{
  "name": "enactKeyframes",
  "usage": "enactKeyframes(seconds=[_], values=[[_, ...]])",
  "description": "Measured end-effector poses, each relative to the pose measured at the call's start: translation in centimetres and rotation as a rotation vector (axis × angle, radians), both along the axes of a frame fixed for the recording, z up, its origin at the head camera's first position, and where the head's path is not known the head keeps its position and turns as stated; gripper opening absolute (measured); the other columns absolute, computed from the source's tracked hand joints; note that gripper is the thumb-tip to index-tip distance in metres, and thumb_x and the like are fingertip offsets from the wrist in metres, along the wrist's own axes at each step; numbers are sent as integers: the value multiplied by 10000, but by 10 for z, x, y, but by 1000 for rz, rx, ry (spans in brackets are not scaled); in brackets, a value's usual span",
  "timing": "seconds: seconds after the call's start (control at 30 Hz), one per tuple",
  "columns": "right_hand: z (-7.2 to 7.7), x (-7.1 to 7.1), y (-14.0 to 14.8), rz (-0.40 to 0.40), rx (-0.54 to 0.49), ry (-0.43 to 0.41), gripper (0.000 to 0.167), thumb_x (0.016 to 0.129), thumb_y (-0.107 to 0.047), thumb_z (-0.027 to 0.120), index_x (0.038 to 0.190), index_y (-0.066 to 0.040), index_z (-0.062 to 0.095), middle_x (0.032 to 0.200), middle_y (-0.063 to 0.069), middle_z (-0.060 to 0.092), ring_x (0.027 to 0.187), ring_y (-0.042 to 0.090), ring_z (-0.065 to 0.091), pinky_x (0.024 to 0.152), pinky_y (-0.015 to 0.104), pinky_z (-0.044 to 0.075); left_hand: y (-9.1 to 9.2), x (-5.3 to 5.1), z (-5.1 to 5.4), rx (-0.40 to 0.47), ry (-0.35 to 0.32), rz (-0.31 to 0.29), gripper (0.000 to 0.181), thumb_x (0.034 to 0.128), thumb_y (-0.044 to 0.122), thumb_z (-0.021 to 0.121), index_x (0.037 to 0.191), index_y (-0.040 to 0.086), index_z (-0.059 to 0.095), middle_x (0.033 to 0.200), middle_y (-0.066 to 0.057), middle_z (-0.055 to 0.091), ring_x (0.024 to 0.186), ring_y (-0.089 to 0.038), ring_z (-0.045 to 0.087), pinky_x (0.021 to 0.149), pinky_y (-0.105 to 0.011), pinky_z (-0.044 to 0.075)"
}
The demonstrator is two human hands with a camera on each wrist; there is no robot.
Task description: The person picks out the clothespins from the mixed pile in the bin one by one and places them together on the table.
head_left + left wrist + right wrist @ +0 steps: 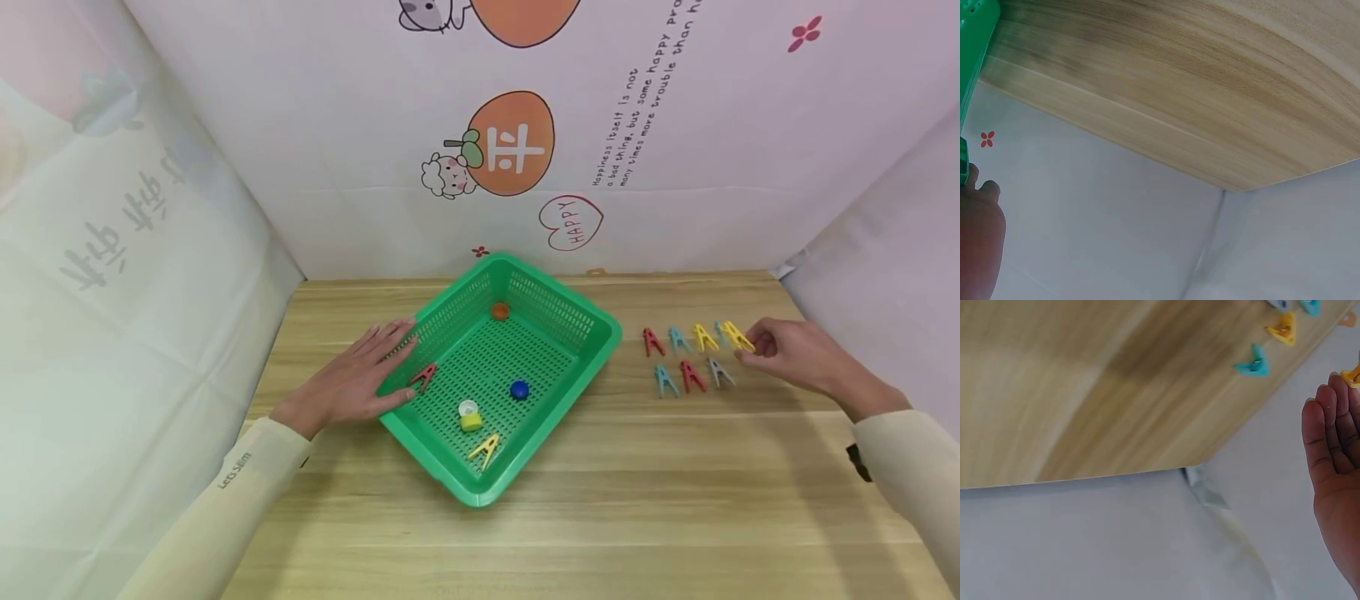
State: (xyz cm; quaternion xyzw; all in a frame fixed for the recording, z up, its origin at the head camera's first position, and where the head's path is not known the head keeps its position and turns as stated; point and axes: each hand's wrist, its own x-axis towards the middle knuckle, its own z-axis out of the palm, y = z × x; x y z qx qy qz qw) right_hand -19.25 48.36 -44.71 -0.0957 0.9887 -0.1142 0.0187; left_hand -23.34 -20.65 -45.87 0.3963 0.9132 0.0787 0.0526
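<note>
My left hand [352, 382] rests on the left rim of a green plastic basket [525, 343], its fingers spread and fairly straight. Past the basket's right side, my right hand [801, 357] pinches a yellow clothespin [737, 337] between thumb and fingers. That clothespin partly covers a blue clothespin [721, 330] on the table. Beside it in the back row lie a yellow clothespin [704, 337], a blue one and a red clothespin [653, 342]. The front row has a blue clothespin [665, 381], a red one and a grey clothespin [720, 372].
Inside the basket are a red clothespin [423, 377], a yellow clothespin [486, 451], a blue cap [519, 389], a white cap [468, 407], a yellow cap [471, 422] and an orange cap [500, 311]. Printed cloth walls enclose the wooden table [600, 533] at back and sides.
</note>
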Motion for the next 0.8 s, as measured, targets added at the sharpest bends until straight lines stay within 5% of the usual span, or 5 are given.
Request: enactKeyframes(seconds=[0.53,0.8], values=[[-49,6,34,-105,-21,-121,366,948,-345,786,998,15,744,892,48,764,786,163,655,662,316,515,0,-1,-1,-12,-4,6,864,1088,547,551,1731,57,245,1855,-119,57,1723,-323,71,1408,-533,86],[-56,7,38,-122,-27,-176,439,968,-372,766,1024,61,731,918,112,767,824,231,677,687,353,531,0,-1,-1,-2,-7,5,859,1089,544,547,1732,60,246,1856,-115,52,1723,-325,70,1407,-537,88]])
